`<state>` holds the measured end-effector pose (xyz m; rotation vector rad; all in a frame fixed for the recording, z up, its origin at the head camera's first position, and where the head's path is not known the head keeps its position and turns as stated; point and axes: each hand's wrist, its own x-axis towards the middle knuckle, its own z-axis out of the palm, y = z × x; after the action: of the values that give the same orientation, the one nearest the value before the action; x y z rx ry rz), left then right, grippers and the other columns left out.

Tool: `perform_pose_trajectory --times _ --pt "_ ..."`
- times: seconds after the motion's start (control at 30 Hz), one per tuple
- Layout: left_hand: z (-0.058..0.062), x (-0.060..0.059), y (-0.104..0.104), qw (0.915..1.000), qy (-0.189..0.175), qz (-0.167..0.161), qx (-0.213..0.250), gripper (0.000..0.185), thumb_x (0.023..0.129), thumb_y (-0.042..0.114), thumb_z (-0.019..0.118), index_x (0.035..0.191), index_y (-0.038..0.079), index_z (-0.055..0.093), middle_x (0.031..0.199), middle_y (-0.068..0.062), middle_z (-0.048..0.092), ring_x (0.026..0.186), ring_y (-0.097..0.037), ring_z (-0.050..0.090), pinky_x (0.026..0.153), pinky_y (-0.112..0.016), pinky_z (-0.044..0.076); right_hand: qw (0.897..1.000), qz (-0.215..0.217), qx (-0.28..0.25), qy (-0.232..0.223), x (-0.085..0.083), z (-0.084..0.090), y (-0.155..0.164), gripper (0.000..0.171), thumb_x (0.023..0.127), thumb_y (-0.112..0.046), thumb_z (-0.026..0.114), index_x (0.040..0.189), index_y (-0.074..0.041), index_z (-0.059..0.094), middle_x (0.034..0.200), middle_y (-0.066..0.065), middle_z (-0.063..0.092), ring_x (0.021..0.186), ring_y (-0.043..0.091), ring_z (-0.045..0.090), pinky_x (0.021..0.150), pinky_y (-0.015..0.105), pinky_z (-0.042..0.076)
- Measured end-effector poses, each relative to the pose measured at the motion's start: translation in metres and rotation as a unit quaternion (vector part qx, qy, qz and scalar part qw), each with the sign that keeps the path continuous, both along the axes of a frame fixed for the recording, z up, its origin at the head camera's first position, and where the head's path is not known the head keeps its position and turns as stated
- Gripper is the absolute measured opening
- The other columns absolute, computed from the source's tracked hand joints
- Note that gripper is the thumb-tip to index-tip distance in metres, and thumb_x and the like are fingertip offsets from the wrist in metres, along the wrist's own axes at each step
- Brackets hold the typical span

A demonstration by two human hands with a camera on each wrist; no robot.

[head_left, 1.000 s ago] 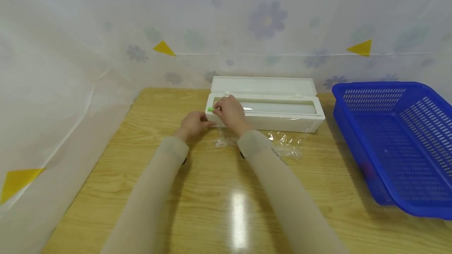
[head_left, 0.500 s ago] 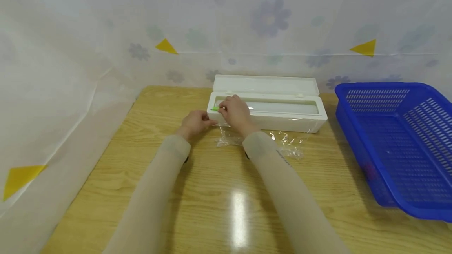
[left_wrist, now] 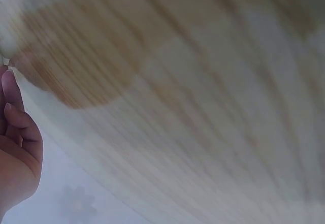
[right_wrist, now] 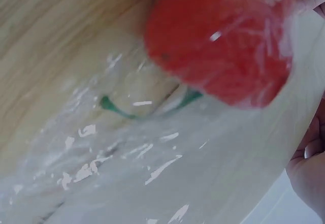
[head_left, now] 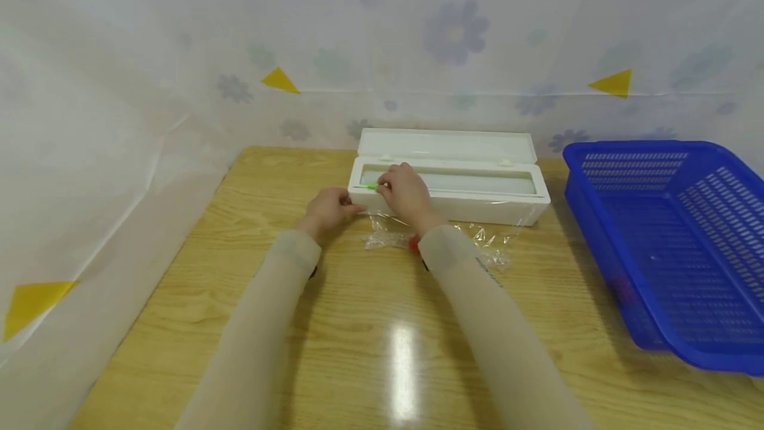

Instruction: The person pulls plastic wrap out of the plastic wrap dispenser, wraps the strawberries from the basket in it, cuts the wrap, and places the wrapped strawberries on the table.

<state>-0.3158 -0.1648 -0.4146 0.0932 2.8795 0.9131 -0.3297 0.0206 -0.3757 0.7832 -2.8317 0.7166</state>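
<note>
Right hand (head_left: 408,196) pinching green slider (head_left: 371,185) has slid rightward — left hand (head_left: 330,210) steadies dispenser (head_left: 477,201), grip unclear.

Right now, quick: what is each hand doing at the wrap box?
Left hand: fingers curled against the left end of the white dispenser box, bracing it.
Right hand: pinching the small green slider on the box's front rail.

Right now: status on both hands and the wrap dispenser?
Left hand braces dispenser left end. Right hand pinches green slider on its front rail. Film lies over red item. Nothing blocking.
</note>
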Motion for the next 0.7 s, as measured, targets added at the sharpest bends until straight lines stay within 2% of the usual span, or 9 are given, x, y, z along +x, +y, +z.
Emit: perform_pose_trajectory --times 0.27,0.5,0.7 --pt "-0.001 0.001 -0.001 0.9999 -0.009 0.007 0.011 0.034 0.087 0.043 0.062 0.084 0.01 0.061 0.078 -0.003 0.06 0.069 -0.018 0.05 0.064 -0.028 0.041 1.0 0.004 0.001 0.012 0.001 -0.001 0.018 0.021 0.091 -0.017 0.059 0.102 -0.003 0.07 0.103 0.009 0.067 0.097 0.025 0.054 0.087 0.036 0.046" --pt "-0.001 0.002 -0.002 0.9997 -0.015 0.007 0.017 0.033 0.087 0.042 0.062 0.086 0.009 0.061 0.081 -0.004 0.06 0.072 -0.018 0.049 0.066 -0.029 0.041 1.0 -0.004 0.026 -0.003 0.003 0.0 0.033 0.023 0.092 -0.018 0.058 0.107 -0.004 0.068 0.105 0.009 0.065 0.099 0.025 0.053 0.089 0.036 0.045" --pt "-0.002 0.001 -0.004 0.9996 -0.025 -0.002 0.014 0.032 0.088 0.043 0.061 0.088 0.011 0.061 0.083 -0.003 0.061 0.073 -0.017 0.051 0.067 -0.029 0.042 0.999 -0.004 0.028 0.015 0.005 -0.001 0.046 0.022 0.092 -0.017 0.058 0.106 -0.003 0.068 0.102 0.01 0.065 0.096 0.026 0.053 0.087 0.036 0.045"
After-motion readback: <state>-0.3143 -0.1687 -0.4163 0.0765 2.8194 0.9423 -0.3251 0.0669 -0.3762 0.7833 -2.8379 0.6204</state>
